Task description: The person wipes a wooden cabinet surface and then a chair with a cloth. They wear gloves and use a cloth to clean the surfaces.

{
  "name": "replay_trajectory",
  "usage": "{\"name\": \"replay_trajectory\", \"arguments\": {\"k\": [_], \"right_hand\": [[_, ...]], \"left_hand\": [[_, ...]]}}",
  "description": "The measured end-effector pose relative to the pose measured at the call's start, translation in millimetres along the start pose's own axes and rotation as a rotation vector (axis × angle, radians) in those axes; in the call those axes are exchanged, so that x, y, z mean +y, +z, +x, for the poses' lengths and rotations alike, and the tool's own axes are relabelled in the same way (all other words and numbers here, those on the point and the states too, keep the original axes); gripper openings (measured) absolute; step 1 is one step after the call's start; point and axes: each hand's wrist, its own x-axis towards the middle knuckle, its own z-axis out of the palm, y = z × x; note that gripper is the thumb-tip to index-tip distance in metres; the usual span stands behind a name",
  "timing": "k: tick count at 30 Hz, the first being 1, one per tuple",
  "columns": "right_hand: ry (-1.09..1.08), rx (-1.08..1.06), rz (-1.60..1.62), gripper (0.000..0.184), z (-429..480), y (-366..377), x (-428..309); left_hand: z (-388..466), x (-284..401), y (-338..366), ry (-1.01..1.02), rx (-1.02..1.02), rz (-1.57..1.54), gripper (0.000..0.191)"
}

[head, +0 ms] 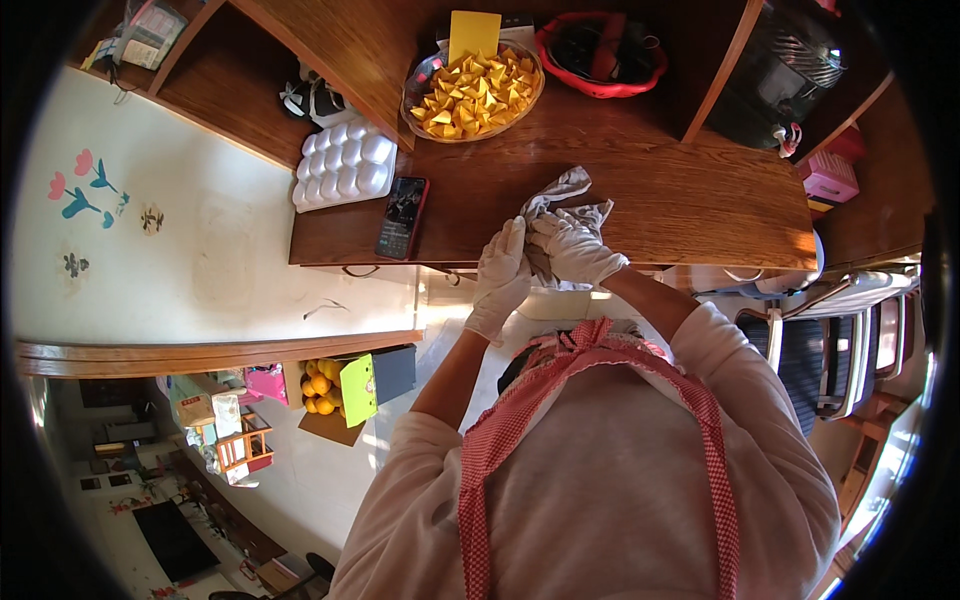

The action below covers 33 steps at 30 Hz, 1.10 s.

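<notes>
My left hand [504, 271], in a pale disposable glove, lies against the near edge of the wooden cabinet top [675, 202], touching a crumpled grey patterned cloth [559, 189]. My right hand [574, 246], gloved alike, is on the cloth with its fingers bent over it. Part of the cloth hangs over the edge below my hands. Left of them lies a smartphone [402, 217] with a red case and its screen lit. How firmly the left fingers hold the cloth cannot be told.
A white egg tray [345, 166] lies at the left end. Behind are a clear bowl of folded yellow paper pieces [472, 97], a red plastic basket [600, 86] and a dark container with a tap [780, 82]. A box of oranges [322, 386] stands on the floor; chairs [806, 360] stand at right.
</notes>
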Motion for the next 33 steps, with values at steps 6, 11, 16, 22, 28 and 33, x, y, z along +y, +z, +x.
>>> {"name": "replay_trajectory", "arguments": {"k": [6, 11, 16, 22, 28, 33], "right_hand": [[0.054, 0.048, -0.022, 0.053, 4.8, -10.7, 11.5], [0.246, 0.0, 0.081, 0.053, -7.4, -52.5, 26.6], [0.416, 0.061, 0.17, 0.048, -24.9, -75.2, 45.4], [0.502, 0.155, 0.178, 0.043, -69.6, -90.5, 73.0], [0.724, 0.322, 0.124, 0.034, -148.4, -107.0, 121.9], [0.885, 0.479, 0.126, 0.035, -239.9, -126.2, 167.7]], "left_hand": [[20.0, 19.8, 5.6, -0.015, -0.063, 0.03, 0.063], [35.1, 42.8, 15.9, 0.047, -0.056, 0.012, 0.058], [41.0, 63.9, 28.9, 0.106, -0.095, 0.012, 0.061], [44.4, 84.0, 36.8, 0.067, -0.252, -0.109, 0.06], [41.4, 89.4, 47.9, 0.08, -0.217, -0.018, 0.056], [49.1, 99.0, 53.9, 0.004, -0.25, -0.229, 0.049]]}}
